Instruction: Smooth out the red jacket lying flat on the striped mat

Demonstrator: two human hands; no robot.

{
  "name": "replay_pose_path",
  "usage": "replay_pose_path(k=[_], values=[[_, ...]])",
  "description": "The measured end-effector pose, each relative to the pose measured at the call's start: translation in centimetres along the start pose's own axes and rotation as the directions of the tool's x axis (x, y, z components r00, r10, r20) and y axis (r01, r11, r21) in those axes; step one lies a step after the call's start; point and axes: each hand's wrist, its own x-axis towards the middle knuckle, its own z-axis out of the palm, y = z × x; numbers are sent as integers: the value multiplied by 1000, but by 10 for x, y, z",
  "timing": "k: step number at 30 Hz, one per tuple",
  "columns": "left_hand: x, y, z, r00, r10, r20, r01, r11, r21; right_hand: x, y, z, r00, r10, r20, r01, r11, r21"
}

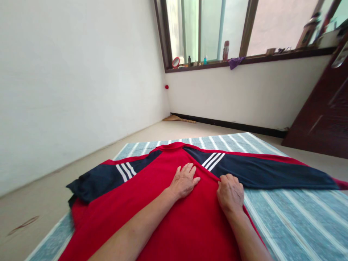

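A red jacket (168, 217) with dark navy sleeves and white stripes lies spread out, its collar at the far end. My left hand (185, 180) rests flat on the red body below the collar, fingers stretched out. To its right, my right hand (231, 192) is closed on the jacket's fabric near the seam where the right sleeve (266, 170) joins. That sleeve stretches out straight to the right. The left sleeve (106, 177) lies bunched, its end over the edge on the left.
Beneath the jacket is a blue-and-white striped cloth (299, 217). A broom (178, 118) lies on the floor by the far wall. Small bottles, a round mirror (175, 62) and a purple cloth (236, 62) are on the windowsill. A dark red door (323, 116) stands at right.
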Motion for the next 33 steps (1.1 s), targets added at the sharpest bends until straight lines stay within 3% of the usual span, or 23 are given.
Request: replay_pose_path(k=[6, 12, 21, 28, 31, 33], values=[[-3, 4, -3, 997, 41, -61, -39, 999, 32, 1, 0, -3, 1000, 1, 6, -1, 1000, -10], [-4, 5, -4, 995, 78, -69, -76, 997, 24, 3, 1, -2, 991, 47, -126, -45, 999, 19], [7, 15, -4, 999, -19, -44, 18, 1000, -17, 6, 4, -2, 984, 66, -168, -55, 996, 69], [11, 19, 11, 997, -73, 15, 74, 997, -24, 5, 4, 1, 994, 58, -97, -57, 998, 20], [9, 21, 10, 996, -84, -5, 84, 996, -26, 5, 2, 1, 986, 42, -159, -34, 998, 52], [8, 23, 8, 995, -88, -45, 87, 996, -26, 4, -2, 0, 972, -17, -233, 46, 991, 122]])
